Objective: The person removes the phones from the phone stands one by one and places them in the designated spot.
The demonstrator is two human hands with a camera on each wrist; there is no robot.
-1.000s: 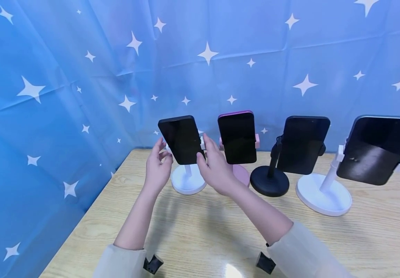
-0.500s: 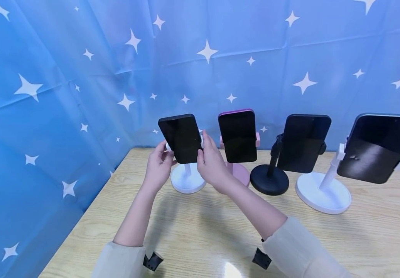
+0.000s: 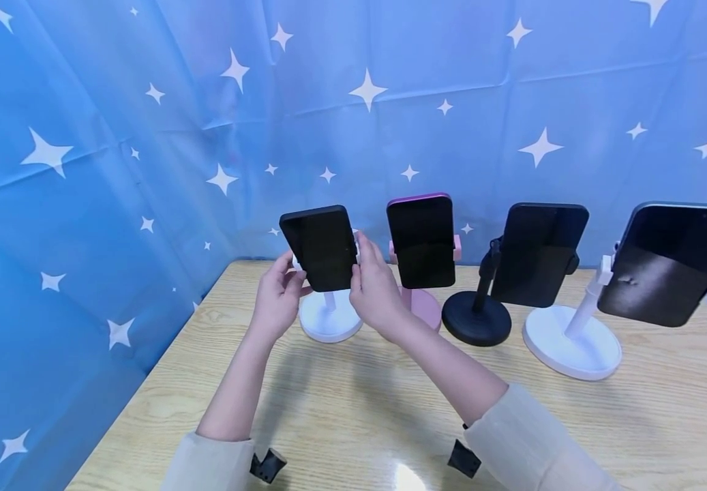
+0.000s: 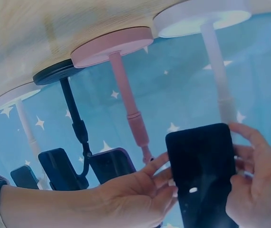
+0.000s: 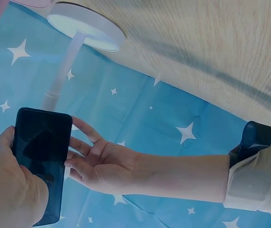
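A black smartphone [image 3: 320,249] leans upright and slightly tilted in a white phone stand [image 3: 331,320] at the left end of the row, its dark screen facing me. My left hand [image 3: 276,298] grips its left edge, with the thumb near the front and the fingers reaching behind. On the opposite edge my right hand [image 3: 380,296] holds the phone, thumb along the front and fingers stretched behind. The left wrist view shows the phone [image 4: 202,175] upside down between both hands. In the right wrist view, the left fingertips [image 5: 77,164] meet the phone's side.
To the right stand a pink stand [image 3: 425,307] with a magenta-edged phone [image 3: 422,242], a black stand [image 3: 477,320] and another white stand [image 3: 574,344], the last two also bearing dark phones. A blue star-patterned curtain [image 3: 304,123] hangs behind the wooden table [image 3: 341,409].
Both hands have closed in on the phone's edges; the right thumb has moved slightly up its side. The phone has barely shifted. The head view moved a little.
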